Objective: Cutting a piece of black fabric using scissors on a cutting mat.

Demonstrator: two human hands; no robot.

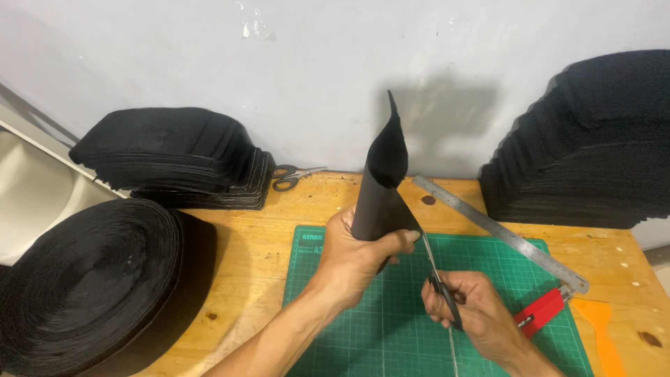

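Our left hand (356, 255) holds the black curved fabric piece (382, 192) upright, fingers clamped around its base. Our right hand (469, 304), fingers closed through the black-handled scissors (438, 276), points the blades at its lower edge above the green cutting mat (391, 328).

You see no packages, signs or screens. The only label-like marks are small white print in the green cutting mat's (551, 335) ten o'clock corner, and a small dark label on the red tool (539, 312) at four o'clock.
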